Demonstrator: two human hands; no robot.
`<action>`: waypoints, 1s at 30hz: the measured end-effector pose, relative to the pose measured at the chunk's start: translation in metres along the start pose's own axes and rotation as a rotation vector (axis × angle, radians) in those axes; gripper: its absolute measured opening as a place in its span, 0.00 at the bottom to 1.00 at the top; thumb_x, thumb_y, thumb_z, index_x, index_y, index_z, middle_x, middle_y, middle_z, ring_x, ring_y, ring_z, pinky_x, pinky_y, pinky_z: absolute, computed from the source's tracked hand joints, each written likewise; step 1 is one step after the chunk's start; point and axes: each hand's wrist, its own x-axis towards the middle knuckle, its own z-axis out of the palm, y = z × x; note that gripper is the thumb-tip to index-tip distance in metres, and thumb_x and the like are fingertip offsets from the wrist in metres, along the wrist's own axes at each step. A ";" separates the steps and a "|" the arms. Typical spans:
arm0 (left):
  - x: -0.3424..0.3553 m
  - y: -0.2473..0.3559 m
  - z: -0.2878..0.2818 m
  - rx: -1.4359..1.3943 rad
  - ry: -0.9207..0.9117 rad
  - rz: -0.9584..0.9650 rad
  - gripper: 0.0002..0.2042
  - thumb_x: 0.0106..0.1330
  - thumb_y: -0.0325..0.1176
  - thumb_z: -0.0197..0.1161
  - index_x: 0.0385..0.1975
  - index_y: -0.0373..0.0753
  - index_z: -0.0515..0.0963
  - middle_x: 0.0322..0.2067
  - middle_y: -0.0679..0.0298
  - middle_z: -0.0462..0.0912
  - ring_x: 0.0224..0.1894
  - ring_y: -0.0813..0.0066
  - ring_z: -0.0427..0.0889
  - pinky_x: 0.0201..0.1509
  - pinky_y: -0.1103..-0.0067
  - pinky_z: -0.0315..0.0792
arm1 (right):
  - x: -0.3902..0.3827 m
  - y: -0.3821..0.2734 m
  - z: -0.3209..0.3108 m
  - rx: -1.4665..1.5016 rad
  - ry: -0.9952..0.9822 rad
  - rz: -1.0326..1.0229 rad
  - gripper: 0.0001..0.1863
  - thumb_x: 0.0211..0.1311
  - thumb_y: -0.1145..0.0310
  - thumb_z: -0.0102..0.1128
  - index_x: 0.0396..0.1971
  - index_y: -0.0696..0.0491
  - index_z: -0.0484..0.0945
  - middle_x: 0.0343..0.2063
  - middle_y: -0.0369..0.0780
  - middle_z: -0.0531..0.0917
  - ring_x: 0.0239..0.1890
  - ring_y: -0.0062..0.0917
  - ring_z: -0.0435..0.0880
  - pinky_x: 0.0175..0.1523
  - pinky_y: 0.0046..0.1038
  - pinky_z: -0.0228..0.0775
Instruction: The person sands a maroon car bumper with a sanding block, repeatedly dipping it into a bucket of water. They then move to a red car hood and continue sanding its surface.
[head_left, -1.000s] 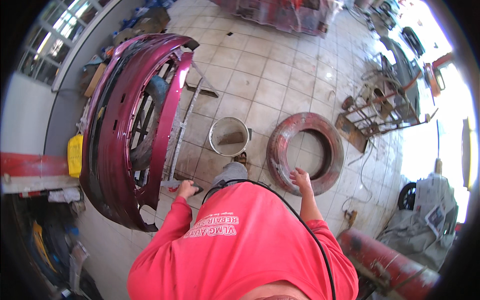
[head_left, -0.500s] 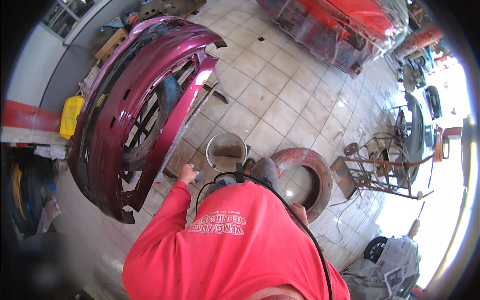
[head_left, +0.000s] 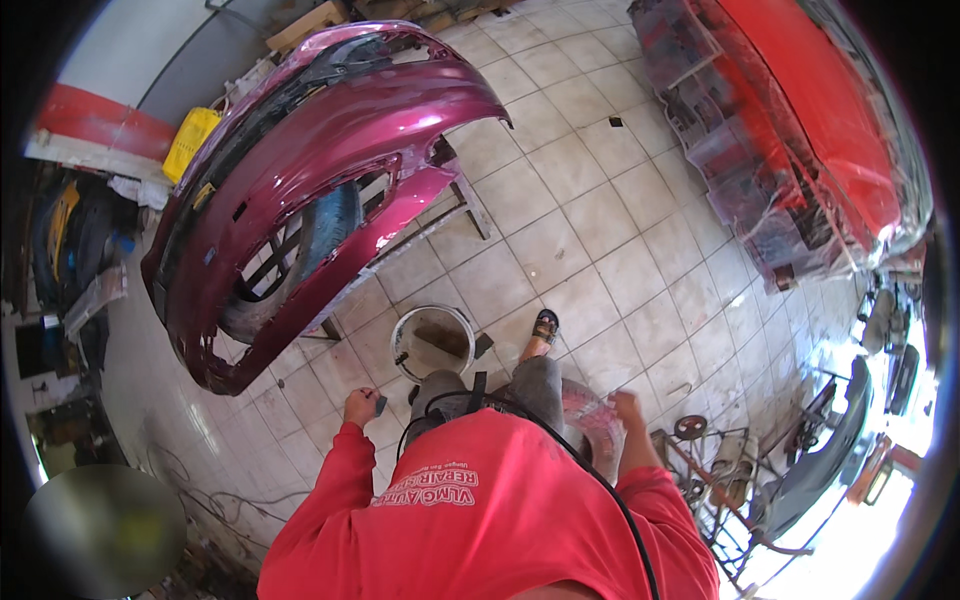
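My left hand is closed around a small dark grey-green block, held out to the left of the white bucket. My right hand is over the reddish tire, its fingers curled; what they hold, if anything, is hidden. A glossy purple car bumper rests on a metal stand ahead on the left, apart from both hands. Another tire shows through the bumper's opening. My body covers part of the reddish tire.
A red car partly wrapped in clear plastic stands far right. Near right is a rusty metal cart with a dark curved panel behind it. Cables lie on the tiles at near left. A yellow container sits behind the bumper.
My left hand has come away from the bumper's lower edge with the block. My right hand has swung outward to the right. One foot has stepped forward, and the view has turned.
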 end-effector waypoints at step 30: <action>0.173 0.079 0.334 -0.847 0.483 -0.433 0.12 0.69 0.40 0.63 0.41 0.43 0.89 0.41 0.53 0.90 0.46 0.55 0.88 0.49 0.67 0.78 | 0.145 -0.493 -0.067 -1.240 -0.502 0.043 0.28 0.70 0.61 0.67 0.65 0.57 0.76 0.49 0.44 0.88 0.50 0.30 0.89 0.47 0.30 0.81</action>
